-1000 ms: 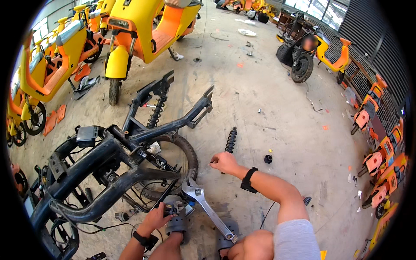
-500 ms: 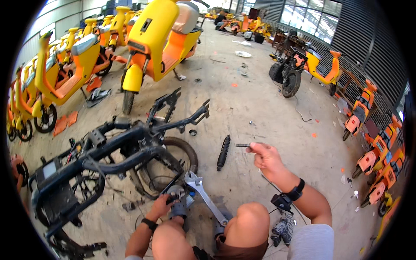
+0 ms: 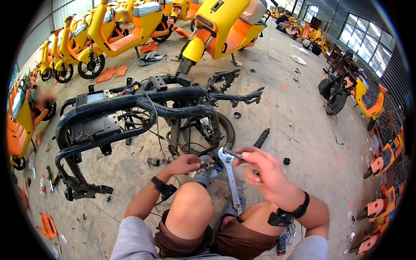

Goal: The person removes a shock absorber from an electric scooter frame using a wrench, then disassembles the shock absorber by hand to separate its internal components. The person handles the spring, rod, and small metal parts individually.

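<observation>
My right hand (image 3: 266, 175) is closed, pinching a short dark metal rod (image 3: 233, 153) between thumb and fingers. The rod's free end points left, over the jaw of a silver adjustable wrench (image 3: 232, 182). The wrench lies lengthwise between my feet, its handle end at my right shoe. My left hand (image 3: 184, 164) is low over my left grey shoe (image 3: 202, 177), fingers curled together; small metal bits show by the fingertips, too small to name. Beyond the hands, a black scooter frame (image 3: 173, 92) lies on its side, with a wheel (image 3: 229, 130) under it.
A black shock absorber (image 3: 261, 138) lies past my right hand, near a small black cap (image 3: 287, 161). Yellow-orange scooters (image 3: 223, 37) stand in rows at far left and along the right wall. Orange panels (image 3: 110, 73) lie on the concrete floor. Another person (image 3: 284, 21) crouches far off.
My view has swung left, so the scene shifts right. My right hand has drawn in with the rod, to the wrench's jaw. My left hand has lifted a little off the shoe.
</observation>
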Demonstrator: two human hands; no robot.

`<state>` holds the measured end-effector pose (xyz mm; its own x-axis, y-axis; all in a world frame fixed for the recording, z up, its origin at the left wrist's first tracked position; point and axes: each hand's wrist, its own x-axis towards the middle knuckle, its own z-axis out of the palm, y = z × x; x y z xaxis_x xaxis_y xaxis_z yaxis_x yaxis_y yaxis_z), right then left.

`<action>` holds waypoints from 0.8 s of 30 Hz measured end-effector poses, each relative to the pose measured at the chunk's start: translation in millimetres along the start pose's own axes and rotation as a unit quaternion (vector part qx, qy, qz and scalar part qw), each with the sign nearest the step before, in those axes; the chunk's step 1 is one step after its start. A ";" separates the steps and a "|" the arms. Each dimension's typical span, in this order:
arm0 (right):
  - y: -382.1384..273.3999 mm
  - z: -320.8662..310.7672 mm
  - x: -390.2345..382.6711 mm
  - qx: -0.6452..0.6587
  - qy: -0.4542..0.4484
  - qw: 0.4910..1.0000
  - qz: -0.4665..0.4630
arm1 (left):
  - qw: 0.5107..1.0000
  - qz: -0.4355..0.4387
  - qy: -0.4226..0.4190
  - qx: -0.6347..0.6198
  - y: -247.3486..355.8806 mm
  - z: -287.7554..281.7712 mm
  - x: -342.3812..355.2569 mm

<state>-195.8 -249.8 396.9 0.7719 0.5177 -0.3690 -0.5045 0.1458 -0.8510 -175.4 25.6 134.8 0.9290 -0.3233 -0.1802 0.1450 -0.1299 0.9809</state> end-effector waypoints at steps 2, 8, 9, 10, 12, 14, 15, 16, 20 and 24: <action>7.9 1.8 14.7 0.021 -0.031 0.999 0.014 | 0.981 0.030 0.001 -0.191 70.3 -5.5 -26.2; 18.4 -9.9 44.0 0.114 -0.105 0.988 0.011 | 0.910 -0.020 0.089 -0.404 232.9 29.0 -100.6; 20.2 -10.0 48.3 0.141 -0.112 0.984 0.007 | 0.919 -0.043 0.094 -0.382 250.2 44.8 -104.7; 19.2 -9.4 51.8 0.155 -0.119 0.981 0.001 | 0.927 -0.061 0.099 -0.357 264.6 59.9 -102.9; 17.3 -9.5 55.1 0.186 -0.133 0.973 -0.013 | 0.934 -0.071 0.095 -0.337 274.3 82.3 -92.4; 14.8 -15.5 58.8 0.202 -0.097 0.974 -0.034 | 0.943 -0.067 0.120 -0.303 285.7 98.2 -74.2; 15.0 -20.8 61.7 0.214 -0.087 0.972 -0.051 | 0.938 -0.061 0.144 -0.309 286.9 105.2 -65.0; 13.8 -25.2 62.7 0.226 -0.076 0.969 -0.069 | 0.933 -0.055 0.168 -0.315 286.1 110.8 -55.0; 12.2 -29.8 59.6 0.196 -0.054 0.975 -0.090 | 0.937 -0.048 0.124 -0.323 273.3 110.2 -22.0; 9.0 -34.6 56.7 0.193 -0.020 0.978 -0.078 | 0.935 -0.013 0.109 -0.337 260.1 113.0 -7.6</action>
<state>-143.2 -248.3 355.4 0.8396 0.4947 -0.2242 -0.4959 0.5297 -0.6881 -183.2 -111.6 382.9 0.9586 -0.1208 -0.2580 0.2829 0.5093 0.8128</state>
